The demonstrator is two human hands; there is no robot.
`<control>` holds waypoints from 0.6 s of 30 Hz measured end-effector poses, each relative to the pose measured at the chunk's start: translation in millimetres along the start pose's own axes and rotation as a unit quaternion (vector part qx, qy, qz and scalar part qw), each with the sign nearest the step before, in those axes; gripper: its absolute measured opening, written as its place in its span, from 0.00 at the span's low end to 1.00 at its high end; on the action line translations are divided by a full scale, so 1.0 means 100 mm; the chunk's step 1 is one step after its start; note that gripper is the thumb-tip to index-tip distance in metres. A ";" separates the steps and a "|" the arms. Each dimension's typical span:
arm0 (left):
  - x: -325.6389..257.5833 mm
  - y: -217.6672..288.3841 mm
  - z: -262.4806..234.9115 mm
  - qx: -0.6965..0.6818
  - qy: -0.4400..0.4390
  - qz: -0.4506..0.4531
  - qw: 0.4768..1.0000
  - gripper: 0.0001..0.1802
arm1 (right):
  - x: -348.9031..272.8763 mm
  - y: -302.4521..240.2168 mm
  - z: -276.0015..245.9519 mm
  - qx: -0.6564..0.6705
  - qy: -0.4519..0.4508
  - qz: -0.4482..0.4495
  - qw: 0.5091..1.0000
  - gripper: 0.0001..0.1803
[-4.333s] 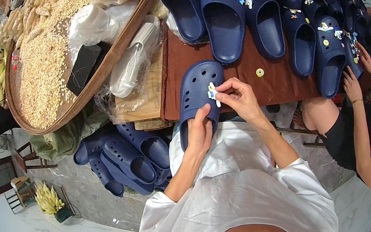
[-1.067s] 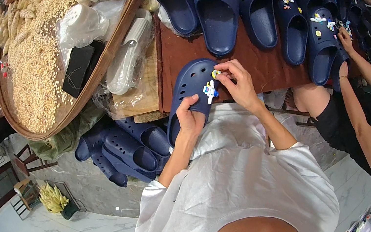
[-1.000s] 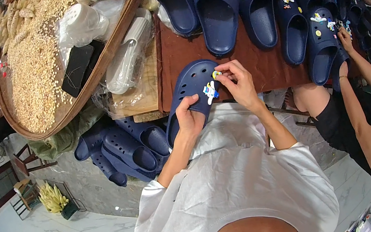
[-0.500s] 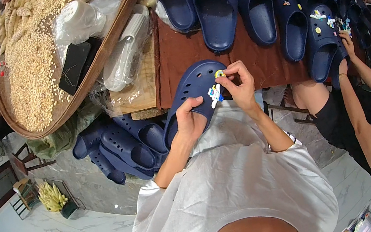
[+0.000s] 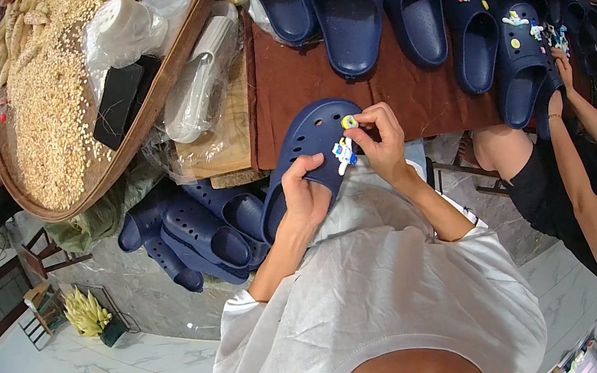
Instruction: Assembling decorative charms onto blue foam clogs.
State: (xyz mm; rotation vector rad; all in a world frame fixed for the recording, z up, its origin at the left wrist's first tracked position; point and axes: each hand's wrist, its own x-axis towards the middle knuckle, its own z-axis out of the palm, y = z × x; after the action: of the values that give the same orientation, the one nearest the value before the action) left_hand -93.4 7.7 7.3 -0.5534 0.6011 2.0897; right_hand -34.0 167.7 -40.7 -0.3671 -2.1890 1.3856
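A navy clog (image 5: pixel 308 135) with round holes in its upper is held tilted in front of me. My left hand (image 5: pixel 305 190) grips it by the side, thumb on top near the opening. On the upper sits a white, blue and yellow figure charm (image 5: pixel 344 154). Just beyond that charm, my right hand (image 5: pixel 383 141) pinches a small round yellow-and-white shoe charm (image 5: pixel 349 122) against the clog. Whether its stem is in a hole is hidden.
Several navy clogs (image 5: pixel 347 18) stand on the brown cloth (image 5: pixel 283 101) ahead. More clogs (image 5: pixel 199 232) are heaped lower left. A round tray (image 5: pixel 71 210) of kernels holds a black phone-like slab (image 5: pixel 119 98). At right, a co-worker's hand (image 5: pixel 564 69) touches another charmed clog.
The round charm and my right fingers have shifted slightly left and down over the clog. My left hand keeps its hold.
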 end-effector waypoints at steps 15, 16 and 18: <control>0.05 -0.05 -0.05 0.062 0.019 0.001 0.998 0.26 | 0.32 -0.10 -0.27 0.099 -0.184 0.162 0.964 0.10; 0.04 -0.07 -0.12 0.061 0.020 0.001 0.998 0.26 | 0.33 -0.11 -0.29 0.078 -0.210 0.144 0.964 0.11; 0.02 -0.10 -0.25 0.081 0.051 -0.014 0.995 0.14 | 0.31 -0.05 -0.27 0.091 -0.202 0.135 0.966 0.11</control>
State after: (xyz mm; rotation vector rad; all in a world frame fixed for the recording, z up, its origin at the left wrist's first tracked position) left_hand -82.2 -1.1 -15.8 -0.5735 0.8096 1.9733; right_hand -44.1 201.0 -18.3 -0.3490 -2.3670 1.9401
